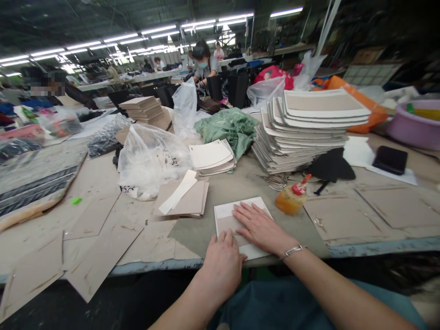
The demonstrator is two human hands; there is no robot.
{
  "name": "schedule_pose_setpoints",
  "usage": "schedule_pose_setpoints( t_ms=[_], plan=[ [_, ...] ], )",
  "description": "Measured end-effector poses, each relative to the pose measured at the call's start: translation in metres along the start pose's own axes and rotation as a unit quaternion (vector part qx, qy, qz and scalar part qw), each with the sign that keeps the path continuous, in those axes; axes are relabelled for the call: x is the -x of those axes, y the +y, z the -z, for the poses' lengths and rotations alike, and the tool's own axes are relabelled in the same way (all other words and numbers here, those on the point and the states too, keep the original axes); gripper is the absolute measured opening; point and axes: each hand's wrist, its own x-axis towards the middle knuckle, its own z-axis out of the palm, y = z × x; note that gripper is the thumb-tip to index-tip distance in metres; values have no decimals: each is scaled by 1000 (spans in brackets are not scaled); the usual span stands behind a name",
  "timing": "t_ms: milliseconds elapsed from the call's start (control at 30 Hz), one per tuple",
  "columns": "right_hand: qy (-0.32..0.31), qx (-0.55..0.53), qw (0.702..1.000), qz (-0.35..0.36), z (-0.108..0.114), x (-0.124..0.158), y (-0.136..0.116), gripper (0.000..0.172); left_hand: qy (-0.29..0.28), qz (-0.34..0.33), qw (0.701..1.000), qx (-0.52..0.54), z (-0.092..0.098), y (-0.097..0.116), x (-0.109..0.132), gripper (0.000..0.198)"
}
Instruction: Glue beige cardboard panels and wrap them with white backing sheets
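Note:
A white-edged panel with a grey-beige board on it [225, 211] lies on the green-grey sheet near the table's front edge. My right hand [258, 225] rests flat on its right part, fingers stretched to the upper left. At its lower left corner is my left hand [224, 259], fingers curled together against the panel; whether it grips the edge is hidden. A glue container with an orange base and red top [291, 198] stands just right of the panel. Left of it, a white strip [178, 192] lies on a small stack of beige boards [202, 201].
A tall stack of white-edged panels [305, 133] stands behind to the right, beside scissors [275, 181] and a black phone [390, 160]. Clear plastic bags [151, 158] and a green bag [228, 128] lie behind. Loose boards [105, 247] overhang the front edge at left. People work farther back.

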Motion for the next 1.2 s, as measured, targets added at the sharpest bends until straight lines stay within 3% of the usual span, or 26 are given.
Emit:
schedule_pose_setpoints(
  t_ms=[167, 333, 500, 700, 867, 1067, 1200],
  plan=[
    [1, -12, 1000, -2, 0, 1, 1, 52, 12, -3, 1000, 3, 1, -2, 1, 41],
    [28, -1, 1000, -8, 2, 3, -1, 56, 85, 0, 996, 36, 9, -9, 0, 34],
    [50, 27, 997, -49, -2, 7, -1, 62, 153, 34, 988, -5, 3, -18, -13, 59],
    [25, 61, 993, -101, -5, 8, -1, 72, 131, 52, 989, -43, -23, -23, -24, 72],
    [27, 74, 985, -157, -6, 12, 3, 74, 125, 53, 990, -44, -28, -24, -24, 76],
    [72, 37, 970, -227, -5, 19, 9, 68, 125, 63, 988, 61, -22, -28, -25, 69],
    [138, -52, 957, -249, -1, 21, 13, 68, 226, 119, 941, 223, -26, -41, -32, 68]
  ],
)
